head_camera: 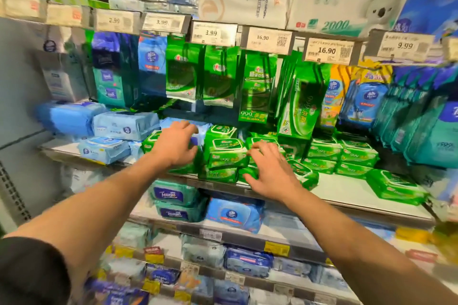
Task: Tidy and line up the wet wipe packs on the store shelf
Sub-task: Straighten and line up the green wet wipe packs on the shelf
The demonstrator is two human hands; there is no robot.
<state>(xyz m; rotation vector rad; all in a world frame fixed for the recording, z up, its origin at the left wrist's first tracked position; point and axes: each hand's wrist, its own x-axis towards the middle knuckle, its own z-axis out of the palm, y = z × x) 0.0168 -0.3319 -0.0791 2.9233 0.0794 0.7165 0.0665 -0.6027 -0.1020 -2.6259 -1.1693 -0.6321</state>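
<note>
Stacks of green wet wipe packs [225,153] stand in the middle of the white shelf [347,192], some of them skewed. My left hand [177,145] lies over the leftmost green pack [150,142], with its fingers curled down round the pack's right edge. Spread across lower green packs just right of the middle stack, my right hand [270,171] rests flat with straight fingers. More green stacks [347,156] sit further right. One green pack [396,187] lies alone near the shelf's front edge.
Light blue wipe packs [124,126] are piled at the shelf's left. Green pouches [218,74] hang from pegs behind, under a row of price tags [326,51]. Teal packs [431,136] crowd the right end. Lower shelves hold teal and blue packs [230,214].
</note>
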